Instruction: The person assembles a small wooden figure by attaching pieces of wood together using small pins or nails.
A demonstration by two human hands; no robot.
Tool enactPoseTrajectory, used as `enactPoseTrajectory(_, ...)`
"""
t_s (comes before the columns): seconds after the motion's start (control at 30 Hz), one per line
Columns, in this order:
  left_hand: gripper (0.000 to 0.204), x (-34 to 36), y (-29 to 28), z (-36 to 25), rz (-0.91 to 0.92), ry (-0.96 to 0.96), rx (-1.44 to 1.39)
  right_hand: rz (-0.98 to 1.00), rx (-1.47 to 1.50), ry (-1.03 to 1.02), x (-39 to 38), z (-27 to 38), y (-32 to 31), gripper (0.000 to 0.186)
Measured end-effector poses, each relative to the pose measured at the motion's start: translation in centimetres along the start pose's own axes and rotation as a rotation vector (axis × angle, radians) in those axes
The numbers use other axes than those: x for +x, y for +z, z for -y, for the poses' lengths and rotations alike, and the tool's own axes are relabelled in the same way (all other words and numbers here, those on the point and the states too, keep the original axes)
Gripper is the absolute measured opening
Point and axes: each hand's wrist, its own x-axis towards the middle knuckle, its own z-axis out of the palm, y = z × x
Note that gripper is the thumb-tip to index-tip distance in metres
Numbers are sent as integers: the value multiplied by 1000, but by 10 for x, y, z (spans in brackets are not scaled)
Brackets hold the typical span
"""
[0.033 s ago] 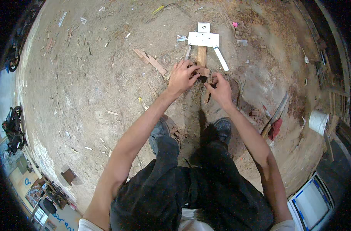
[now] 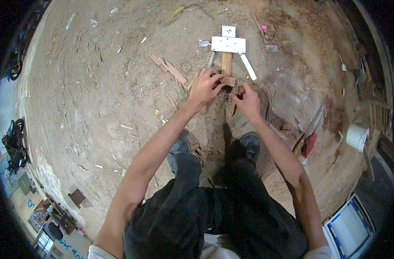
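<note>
My left hand (image 2: 202,87) is closed, its thumb and fingertips on a small reddish-brown wooden block (image 2: 228,80) with a dark gap beneath it. Close on its right, my right hand (image 2: 247,99) pinches with thumb and fingers. What lies between those fingertips is too small to name. A narrow wooden strip (image 2: 233,108) shows under the right hand; whether it is held, I cannot tell. Just beyond the block, a longer wooden piece (image 2: 227,64) runs to a white board (image 2: 228,44) with dark spots. A smaller white piece (image 2: 229,31) joins the board's far edge.
White strip (image 2: 248,66) slants from the board's right corner. Split wood (image 2: 171,70) lies left of my hands. On the right are a handsaw (image 2: 314,121), a red cloth (image 2: 309,144) and a white bucket (image 2: 357,137). My shoes (image 2: 250,146) stand on dirt strewn with chips.
</note>
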Motion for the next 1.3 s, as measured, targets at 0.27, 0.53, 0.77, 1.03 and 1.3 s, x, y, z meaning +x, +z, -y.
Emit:
enactPoseTrajectory(0.27, 37, -1, 4, 2, -29, -15, -3, -40, -4, -57, -2, -9, 2, 45)
enactPoseTrajectory(0.53, 37, -1, 5, 3, -15, -41, -29, -12, 5, -50, -6, -9, 1, 44)
enactPoseTrajectory(0.77, 36, -2, 6, 7, -14, -43, -69, -30, -36, -80, -6, -8, 2, 44)
enactPoseTrajectory(1.03, 35, -2, 7, 4, -44, -32, -74, -29, -50, -62, -8, -7, 1, 43)
enactPoseTrajectory(1.3, 33, -1, 7, 5, -50, -46, -76, -22, -20, -37, -9, -2, -1, 42)
